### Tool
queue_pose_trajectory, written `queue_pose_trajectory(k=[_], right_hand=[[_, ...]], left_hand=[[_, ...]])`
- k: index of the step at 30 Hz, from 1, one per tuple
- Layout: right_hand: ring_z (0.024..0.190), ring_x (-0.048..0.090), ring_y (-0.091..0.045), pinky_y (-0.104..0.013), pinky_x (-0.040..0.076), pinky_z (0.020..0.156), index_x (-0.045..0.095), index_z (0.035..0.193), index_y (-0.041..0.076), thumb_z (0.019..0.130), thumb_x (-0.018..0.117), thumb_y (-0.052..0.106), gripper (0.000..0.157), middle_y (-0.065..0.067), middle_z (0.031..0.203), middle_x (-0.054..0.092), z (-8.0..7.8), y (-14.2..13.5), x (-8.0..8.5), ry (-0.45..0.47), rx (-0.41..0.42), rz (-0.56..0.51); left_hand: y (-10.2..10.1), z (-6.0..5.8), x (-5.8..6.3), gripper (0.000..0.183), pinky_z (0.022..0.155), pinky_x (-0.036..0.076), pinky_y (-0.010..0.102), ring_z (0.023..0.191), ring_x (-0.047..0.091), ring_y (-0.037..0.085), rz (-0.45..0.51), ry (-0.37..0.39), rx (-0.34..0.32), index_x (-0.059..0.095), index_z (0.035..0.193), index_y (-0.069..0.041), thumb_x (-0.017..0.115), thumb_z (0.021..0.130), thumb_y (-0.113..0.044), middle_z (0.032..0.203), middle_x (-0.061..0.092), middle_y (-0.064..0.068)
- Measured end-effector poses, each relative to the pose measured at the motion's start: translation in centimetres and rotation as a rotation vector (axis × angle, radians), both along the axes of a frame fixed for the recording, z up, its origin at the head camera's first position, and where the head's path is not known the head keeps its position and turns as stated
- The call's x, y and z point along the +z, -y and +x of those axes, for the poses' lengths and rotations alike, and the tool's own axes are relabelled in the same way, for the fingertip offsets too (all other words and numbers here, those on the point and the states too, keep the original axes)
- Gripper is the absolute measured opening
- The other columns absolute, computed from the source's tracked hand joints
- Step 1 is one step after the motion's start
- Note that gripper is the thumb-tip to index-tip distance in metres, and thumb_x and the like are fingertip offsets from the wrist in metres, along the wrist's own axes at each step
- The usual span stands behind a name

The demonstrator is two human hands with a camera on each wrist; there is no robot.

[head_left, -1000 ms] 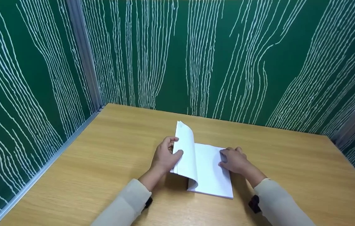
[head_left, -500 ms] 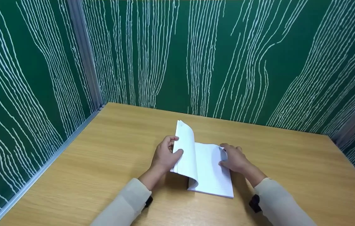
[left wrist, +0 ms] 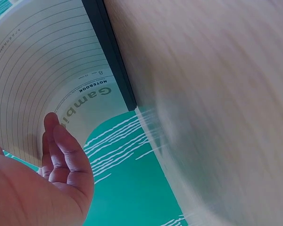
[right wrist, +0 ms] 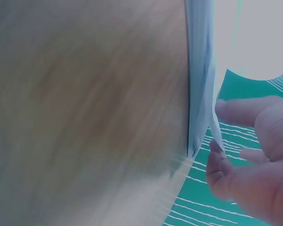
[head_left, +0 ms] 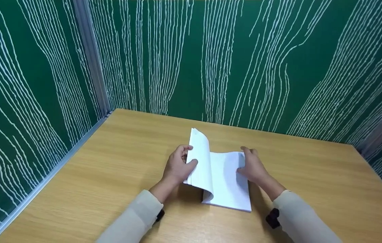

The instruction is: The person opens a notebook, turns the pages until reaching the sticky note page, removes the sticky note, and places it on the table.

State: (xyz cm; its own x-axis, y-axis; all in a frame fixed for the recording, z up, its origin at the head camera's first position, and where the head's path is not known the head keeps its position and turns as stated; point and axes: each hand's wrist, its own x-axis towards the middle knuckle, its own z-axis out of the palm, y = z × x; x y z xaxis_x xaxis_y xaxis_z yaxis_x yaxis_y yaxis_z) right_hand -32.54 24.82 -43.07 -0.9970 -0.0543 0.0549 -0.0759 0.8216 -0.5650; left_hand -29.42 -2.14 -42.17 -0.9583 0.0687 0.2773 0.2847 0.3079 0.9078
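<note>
The ruled, curved-page notebook (head_left: 226, 185), long axis directed forward, is clamped by left hand (head_left: 177, 167) fingers, right hand (head_left: 254, 167) fingers being spread apart.

The sleeved left arm (head_left: 133, 216) and right arm (head_left: 305, 216) are slanting forward and inward, their wrists showing below the cuffs. The left hand (head_left: 177, 169) is pinching, its thumb (head_left: 192, 165) lying in front and its fingers (left wrist: 76, 156) bending loosely behind. The right hand (head_left: 254, 169) is pinching lightly, the thumb (right wrist: 239, 111) pressing from one side and a curled fingertip (right wrist: 216, 148) meeting it from the other.
</note>
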Motion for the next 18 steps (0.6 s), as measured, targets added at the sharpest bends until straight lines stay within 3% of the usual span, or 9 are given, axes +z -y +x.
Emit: queue_pose_trajectory(k=[5,11,18], right_hand=[[0.113,0.052,-0.04,-0.048,0.045,0.094,0.026,0.147,-0.007,0.083,0.069,-0.006,0.077,-0.029,0.136,0.04,0.04,-0.08,0.65,0.015,-0.056,-0.067],[0.109,0.054,-0.039,-0.046,0.048,0.09,0.034,0.142,-0.011,0.084,0.066,-0.005,0.066,-0.031,0.134,0.039,0.16,-0.19,0.89,0.007,-0.088,-0.105],[0.101,0.059,-0.034,-0.043,0.051,0.084,0.052,0.131,-0.002,0.091,0.061,0.002,0.041,-0.022,0.122,0.054,0.55,-0.44,0.45,-0.096,-0.051,-0.132]], left_hand=[[0.03,-0.03,0.03,0.039,0.082,0.044,0.036,0.089,0.054,0.017,-0.008,0.0,0.004,0.056,0.122,-0.012,0.067,0.085,-0.017,0.1,0.064,-0.002],[0.06,0.05,0.24,0.039,0.079,0.044,0.036,0.086,0.054,0.017,0.008,-0.002,-0.007,0.056,0.122,-0.011,0.067,0.085,-0.016,0.103,0.066,-0.001],[-0.06,0.13,0.16,0.04,0.077,0.044,0.034,0.083,0.053,0.016,0.021,-0.015,-0.007,0.056,0.122,-0.009,0.066,0.084,-0.015,0.098,0.064,-0.002]])
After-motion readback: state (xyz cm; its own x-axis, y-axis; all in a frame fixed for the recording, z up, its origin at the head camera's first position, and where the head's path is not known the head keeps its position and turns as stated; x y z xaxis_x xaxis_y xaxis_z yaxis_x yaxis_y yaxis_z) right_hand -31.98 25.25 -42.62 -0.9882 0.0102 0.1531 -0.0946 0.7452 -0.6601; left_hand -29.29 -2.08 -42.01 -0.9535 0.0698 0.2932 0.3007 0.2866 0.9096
